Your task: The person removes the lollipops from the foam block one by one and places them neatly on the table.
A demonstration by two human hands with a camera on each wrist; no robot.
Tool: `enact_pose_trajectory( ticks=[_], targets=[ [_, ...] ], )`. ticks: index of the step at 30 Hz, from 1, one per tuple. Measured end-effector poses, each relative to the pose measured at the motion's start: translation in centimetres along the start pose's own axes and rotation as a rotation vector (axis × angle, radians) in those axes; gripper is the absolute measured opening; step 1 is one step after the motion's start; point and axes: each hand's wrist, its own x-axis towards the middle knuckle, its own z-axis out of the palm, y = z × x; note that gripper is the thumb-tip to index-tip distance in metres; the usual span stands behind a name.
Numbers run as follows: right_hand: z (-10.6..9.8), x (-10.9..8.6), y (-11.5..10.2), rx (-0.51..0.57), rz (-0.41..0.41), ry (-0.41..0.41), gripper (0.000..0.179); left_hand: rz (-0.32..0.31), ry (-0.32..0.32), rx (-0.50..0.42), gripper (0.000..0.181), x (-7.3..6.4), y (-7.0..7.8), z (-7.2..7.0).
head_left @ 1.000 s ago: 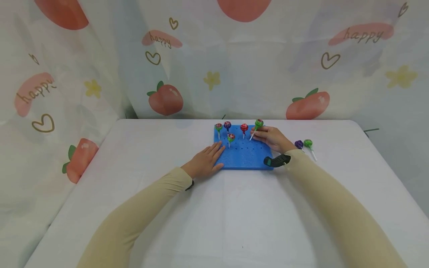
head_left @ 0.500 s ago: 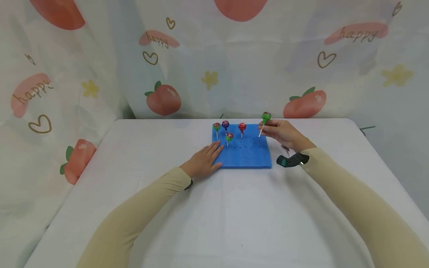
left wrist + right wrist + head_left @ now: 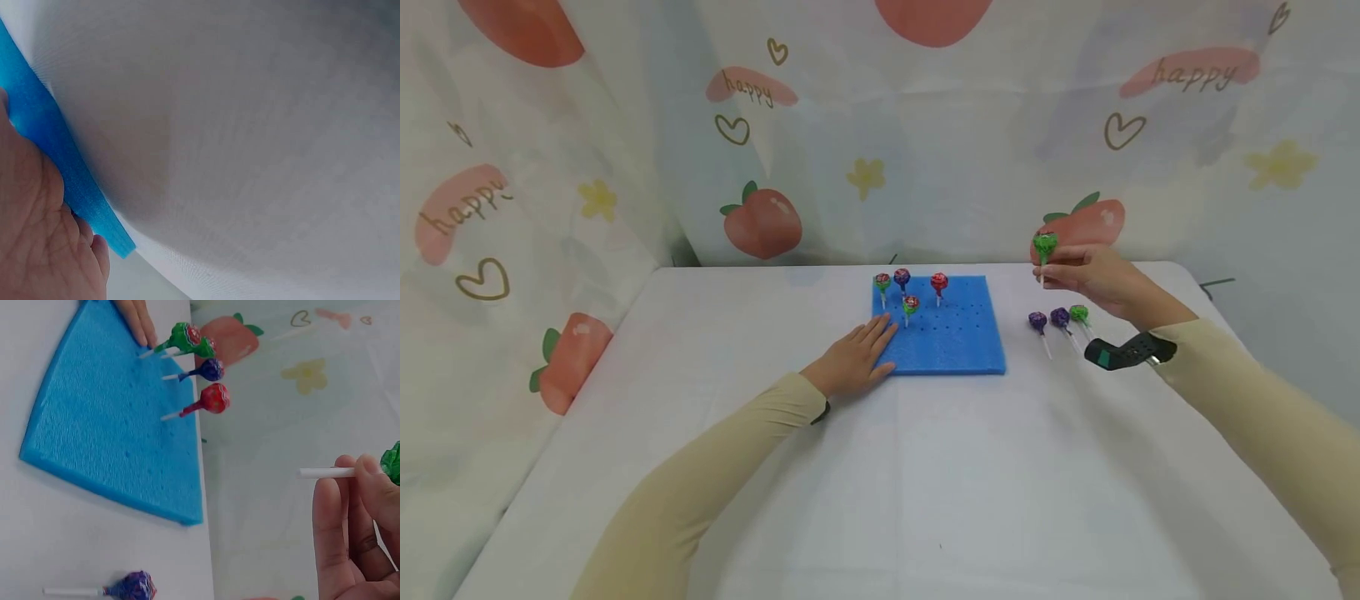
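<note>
My right hand pinches the white stick of a green-wrapped lollipop, held up in the air right of the blue foam board. In the right wrist view the thumb and fingers grip the stick just below the wrapper. My left hand lies with straight fingers on the board's left edge; the left wrist view shows its palm side against the blue foam. Upright in the board's left and back part stand a red lollipop, a purple one and two green ones.
On the white table, right of the board, lie two purple lollipops, the nearer-left one beside the other, and a green lollipop. Rows of small holes dot the board. A fruit-printed curtain hangs behind the table.
My right hand has lifted the green lollipop off the board and carried it right, past the board's edge. The lollipops lying on the right are uncovered. My left hand stays in place.
</note>
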Motion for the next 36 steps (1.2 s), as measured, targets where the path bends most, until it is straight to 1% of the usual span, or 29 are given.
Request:
enact_pose_trajectory(
  ticks=[2, 4, 7, 10, 13, 15, 16, 17, 21, 24, 26, 27, 28, 31, 33, 34, 35, 36],
  targets=[
    [-0.9, -0.6, 0.2, -0.083, -0.003, 0.030, 0.027, 0.000, 0.002, 0.000, 0.068, 0.0, 0.0, -0.1],
    [-1.8, -1.1, 0.6, -0.135, 0.000, 0.061, 0.027, -0.002, -0.002, 0.001, 0.068, 0.0, 0.0, -0.1],
    [-3.2, -1.8, 1.6, -0.177, 0.023, 0.089, 0.025, -0.008, -0.007, -0.001, 0.068, 0.0, 0.1, -0.1],
    [-4.3, -2.2, 2.8, -0.184, 0.056, 0.102, 0.024, -0.012, -0.015, 0.001, 0.068, 0.0, 0.1, -0.1],
    [-5.1, -2.6, 4.0, -0.194, 0.091, 0.115, 0.035, -0.014, -0.019, 0.004, 0.068, 0.0, 0.1, -0.1],
    [-5.5, -2.8, 4.8, -0.200, 0.107, 0.120, 0.047, -0.017, -0.026, 0.008, 0.068, 0.0, 0.1, -0.1],
    [-5.6, -2.8, 5.2, -0.206, 0.115, 0.126, 0.049, -0.016, -0.022, 0.004, 0.068, 0.0, 0.1, -0.1],
    [-5.8, -2.9, 5.6, -0.217, 0.124, 0.131, 0.056, -0.016, -0.022, 0.004, 0.068, 0.0, 0.1, -0.1],
    [-6.3, -3.0, 7.1, -0.246, 0.163, 0.169, 0.067, -0.014, -0.010, -0.005, 0.068, -0.1, 0.2, -0.1],
    [-6.7, -2.5, 8.8, -0.234, 0.200, 0.214, 0.073, -0.013, -0.011, -0.004, 0.068, -0.2, 0.2, -0.2],
    [-7.1, -2.1, 10.2, -0.189, 0.218, 0.239, 0.068, -0.010, -0.007, -0.009, 0.068, -0.2, 0.2, -0.2],
    [-7.3, -1.8, 11.0, -0.157, 0.235, 0.259, 0.063, -0.009, -0.007, -0.009, 0.068, -0.2, 0.2, -0.2],
    [-7.5, -1.6, 11.7, -0.129, 0.233, 0.261, 0.058, -0.008, -0.004, -0.010, 0.068, -0.2, 0.2, -0.2],
    [-7.6, -1.3, 13.2, -0.050, 0.270, 0.286, 0.043, -0.007, 0.000, -0.007, 0.068, -0.2, 0.1, -0.1],
    [-7.2, -1.4, 13.4, -0.032, 0.276, 0.281, 0.047, -0.008, -0.004, 0.000, 0.068, -0.2, 0.1, -0.1],
    [-7.0, -1.5, 13.3, -0.039, 0.273, 0.267, 0.053, -0.007, -0.004, 0.001, 0.068, -0.1, 0.1, -0.1],
    [-6.8, -1.6, 13.2, -0.049, 0.287, 0.271, 0.058, -0.006, -0.006, 0.001, 0.068, -0.1, 0.1, -0.1],
    [-6.6, -1.8, 13.1, -0.068, 0.293, 0.259, 0.065, -0.005, -0.008, 0.001, 0.068, -0.1, 0.1, -0.1]
  ],
)
